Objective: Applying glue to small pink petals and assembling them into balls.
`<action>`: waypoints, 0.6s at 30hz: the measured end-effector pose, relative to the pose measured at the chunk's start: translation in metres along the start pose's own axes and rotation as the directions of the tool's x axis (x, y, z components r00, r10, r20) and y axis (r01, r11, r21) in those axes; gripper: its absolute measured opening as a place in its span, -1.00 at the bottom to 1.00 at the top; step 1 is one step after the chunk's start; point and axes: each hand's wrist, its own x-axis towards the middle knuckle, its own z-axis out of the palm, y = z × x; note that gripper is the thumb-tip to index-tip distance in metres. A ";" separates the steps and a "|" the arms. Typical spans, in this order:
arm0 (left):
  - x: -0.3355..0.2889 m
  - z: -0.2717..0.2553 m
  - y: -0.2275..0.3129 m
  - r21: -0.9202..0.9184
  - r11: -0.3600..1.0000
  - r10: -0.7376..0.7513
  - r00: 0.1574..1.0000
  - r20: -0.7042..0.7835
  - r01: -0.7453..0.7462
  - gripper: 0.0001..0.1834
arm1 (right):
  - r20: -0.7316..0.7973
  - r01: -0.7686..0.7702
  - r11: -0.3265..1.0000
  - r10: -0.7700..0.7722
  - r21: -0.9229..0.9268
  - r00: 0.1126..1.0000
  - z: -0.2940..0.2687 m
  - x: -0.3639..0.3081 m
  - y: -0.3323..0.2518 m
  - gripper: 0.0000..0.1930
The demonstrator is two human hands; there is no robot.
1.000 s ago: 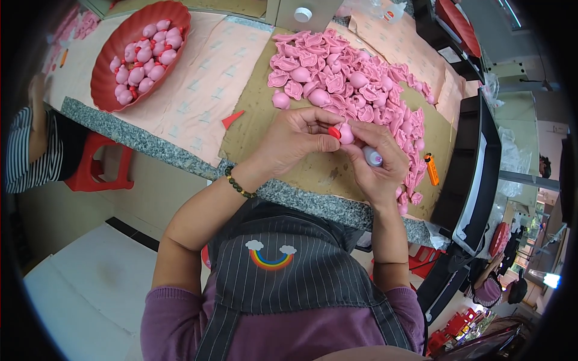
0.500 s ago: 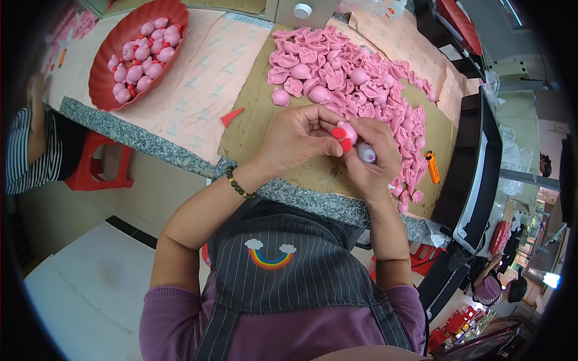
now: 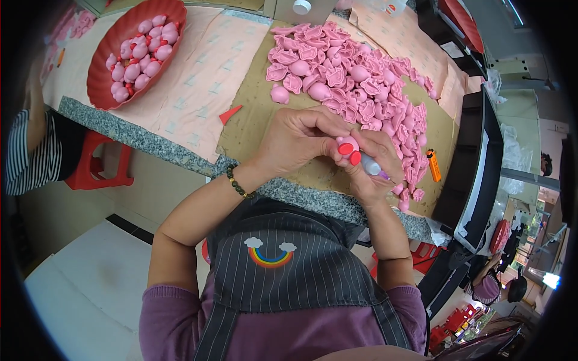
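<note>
My left hand [image 3: 299,139] pinches a small pink toy piece [image 3: 348,140] with two flat red discs facing up, over the table. My right hand [image 3: 380,157] is closed round a small translucent bottle [image 3: 369,165] with a purple tip, and its fingers also meet the toy piece. Part of the bottle is hidden by the fingers. Just beyond both hands spreads a heap of loose pink moulded pieces [image 3: 328,63], some round, some thin and curled. A lone round pink piece [image 3: 279,94] lies at the heap's left edge.
A red fluted bowl [image 3: 96,78] of pink-and-red pieces stands at the far left. A pointed red piece [image 3: 230,114] lies left of my hands. An orange stick-shaped item [image 3: 433,165] lies at right, beside a black tray [image 3: 463,174]. Another person's arm [image 3: 36,114] shows at far left.
The toy piece has turned in my fingers, so both red discs now face up. The bottle has tilted rightward, its purple tip showing more. Both hands stay in nearly the same place.
</note>
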 end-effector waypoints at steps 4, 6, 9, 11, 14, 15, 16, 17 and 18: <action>0.001 -0.001 -0.002 0.072 0.995 0.070 0.998 0.003 -0.070 -0.83 | 0.000 0.027 1.000 -0.027 0.005 1.000 -0.001 -0.003 0.003 -0.59; 0.000 -0.002 -0.002 0.094 0.993 0.074 0.997 0.011 -0.075 -0.83 | -0.007 0.049 0.999 -0.049 -0.010 0.999 -0.001 -0.003 0.004 -0.59; -0.001 -0.003 -0.002 0.113 0.991 0.072 0.997 0.015 -0.073 -0.81 | -0.011 0.054 0.998 -0.054 -0.022 0.998 0.001 -0.003 0.003 -0.59; -0.001 -0.003 -0.003 0.108 0.992 0.066 0.998 0.010 -0.066 -0.81 | -0.012 0.052 0.998 -0.052 -0.023 0.999 0.001 -0.003 0.003 -0.59; -0.001 -0.002 -0.003 0.141 0.985 0.103 0.995 0.009 -0.103 -0.81 | -0.012 0.044 0.999 -0.044 -0.024 0.999 0.001 -0.003 0.003 -0.59; -0.001 0.000 -0.001 0.119 0.990 0.079 0.997 -0.022 -0.076 -0.83 | -0.011 0.038 0.999 -0.038 -0.025 0.999 0.001 -0.003 0.003 -0.59; -0.001 0.002 0.000 0.095 0.994 0.055 0.997 -0.051 -0.050 -0.84 | -0.012 0.036 0.999 -0.036 -0.026 0.999 0.001 -0.003 0.003 -0.59; -0.001 0.002 -0.001 0.094 0.994 0.053 0.997 -0.050 -0.048 -0.84 | -0.007 0.027 0.999 -0.027 -0.029 1.000 0.001 -0.003 0.003 -0.59; -0.001 0.002 -0.001 0.107 0.993 0.055 0.997 -0.049 -0.049 -0.83 | -0.003 0.018 0.999 -0.018 -0.033 1.000 0.000 -0.003 0.003 -0.59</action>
